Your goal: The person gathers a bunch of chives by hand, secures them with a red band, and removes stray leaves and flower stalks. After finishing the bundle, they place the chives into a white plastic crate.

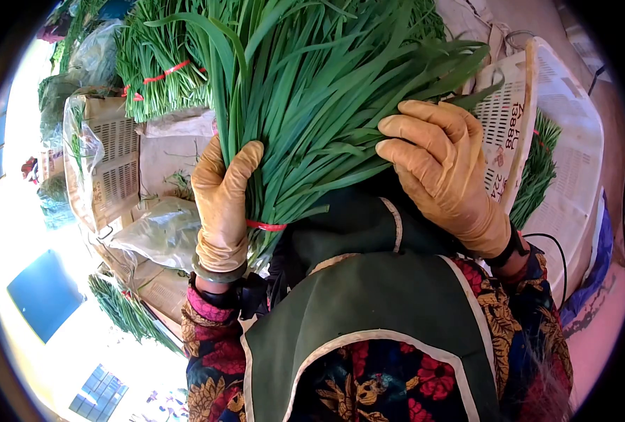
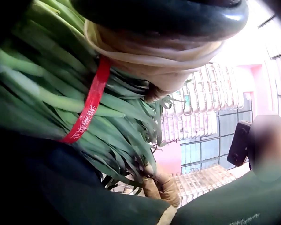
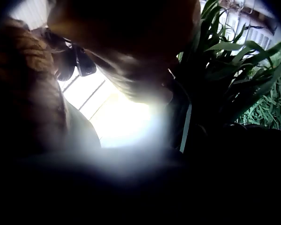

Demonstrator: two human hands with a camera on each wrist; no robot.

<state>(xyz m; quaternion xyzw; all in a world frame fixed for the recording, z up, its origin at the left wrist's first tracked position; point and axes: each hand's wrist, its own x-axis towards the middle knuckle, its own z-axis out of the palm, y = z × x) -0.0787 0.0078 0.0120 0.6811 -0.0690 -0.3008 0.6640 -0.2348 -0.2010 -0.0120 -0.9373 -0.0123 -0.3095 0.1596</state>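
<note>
Fingers, left: we see our tan-gloved left hand wrapped round the bunch of long green chive leaves, beside its thin red band.
Fingers, right: our tan-gloved right hand curls over the leaves' right side, fingers close together.
Bunch: stalk ends against our dark green apron, leaves fanning away.
Surroundings: white slotted plastic crate at right; another red-tied chive bundle far left.
Hands: both raised, backs toward us.
</note>
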